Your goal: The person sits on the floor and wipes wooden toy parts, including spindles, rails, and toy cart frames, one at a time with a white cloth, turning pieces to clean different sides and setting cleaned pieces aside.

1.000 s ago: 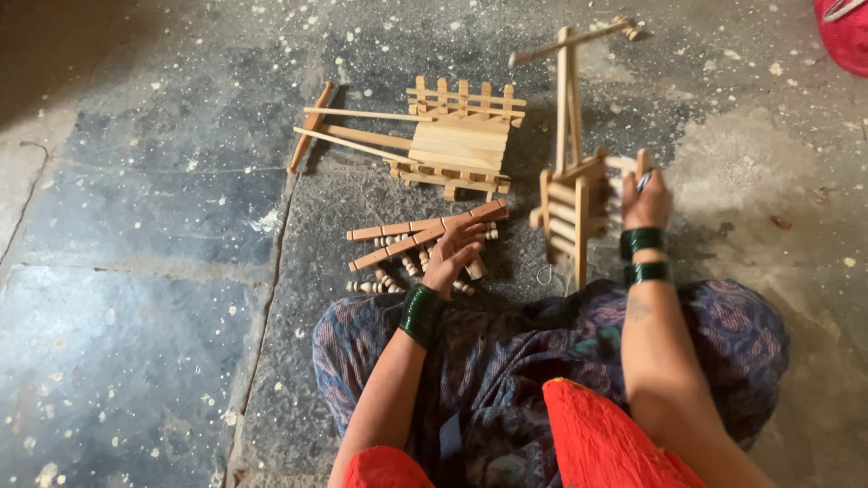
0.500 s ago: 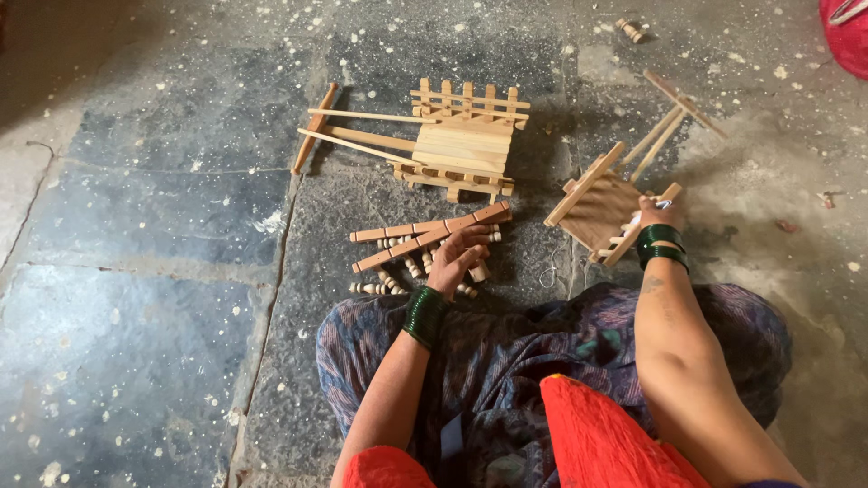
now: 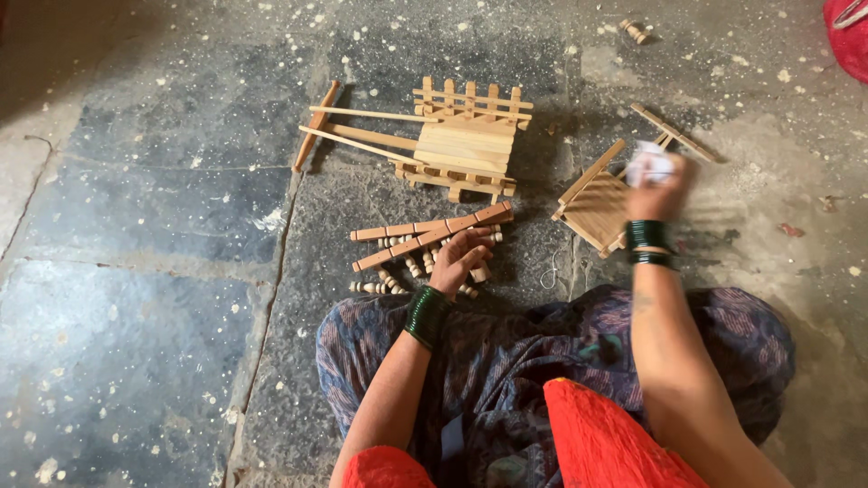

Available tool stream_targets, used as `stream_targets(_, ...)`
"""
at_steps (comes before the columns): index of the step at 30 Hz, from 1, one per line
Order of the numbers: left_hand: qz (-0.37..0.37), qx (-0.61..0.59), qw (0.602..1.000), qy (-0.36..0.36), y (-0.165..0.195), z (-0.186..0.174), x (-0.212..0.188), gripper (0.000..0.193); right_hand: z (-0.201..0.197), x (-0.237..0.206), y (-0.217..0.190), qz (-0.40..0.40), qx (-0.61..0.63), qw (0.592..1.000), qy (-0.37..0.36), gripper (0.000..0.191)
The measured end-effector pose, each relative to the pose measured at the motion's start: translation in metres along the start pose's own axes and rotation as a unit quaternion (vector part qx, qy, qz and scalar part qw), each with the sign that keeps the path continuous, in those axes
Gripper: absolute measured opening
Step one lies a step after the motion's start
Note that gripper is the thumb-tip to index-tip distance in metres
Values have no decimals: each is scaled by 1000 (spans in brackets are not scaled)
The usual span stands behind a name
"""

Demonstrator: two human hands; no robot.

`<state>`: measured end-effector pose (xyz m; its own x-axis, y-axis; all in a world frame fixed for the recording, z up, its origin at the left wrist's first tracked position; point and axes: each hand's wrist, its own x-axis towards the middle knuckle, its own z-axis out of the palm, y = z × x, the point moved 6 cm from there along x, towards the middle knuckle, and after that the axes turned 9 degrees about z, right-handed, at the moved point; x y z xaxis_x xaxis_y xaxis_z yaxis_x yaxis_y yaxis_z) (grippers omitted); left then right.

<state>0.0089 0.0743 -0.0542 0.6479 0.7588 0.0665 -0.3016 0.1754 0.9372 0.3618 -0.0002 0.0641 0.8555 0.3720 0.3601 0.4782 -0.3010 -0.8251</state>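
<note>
Wooden cart frame (image 3: 599, 203) lies half-built under the blurred right hand (image 3: 658, 185), grip unclear, while loosely curled left-hand fingers (image 3: 470, 246) touch unused turned spindles (image 3: 398, 268) beside a finished cart (image 3: 466, 145).

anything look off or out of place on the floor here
Mostly tidy work clutter. One small turned wooden peg lies alone at the top, far from the pile of pegs under the left hand. The unfinished wooden slat frame by the blurred right hand lies tilted on the stone floor.
</note>
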Motion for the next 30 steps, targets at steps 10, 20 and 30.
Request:
stream_targets(10,-7,15,998,56,-6,-10,-4,36,151,-174,-125,-379,-109,841,-369,47)
stream_targets(20,13,-8,992,123,-10,-19,-7,35,146,-207,-71,-290,-258,828,-405,47)
stream_targets(30,173,-16,886,429,22,-61,-29,33,98,-169,-44,-195,-45,922,-333,64)
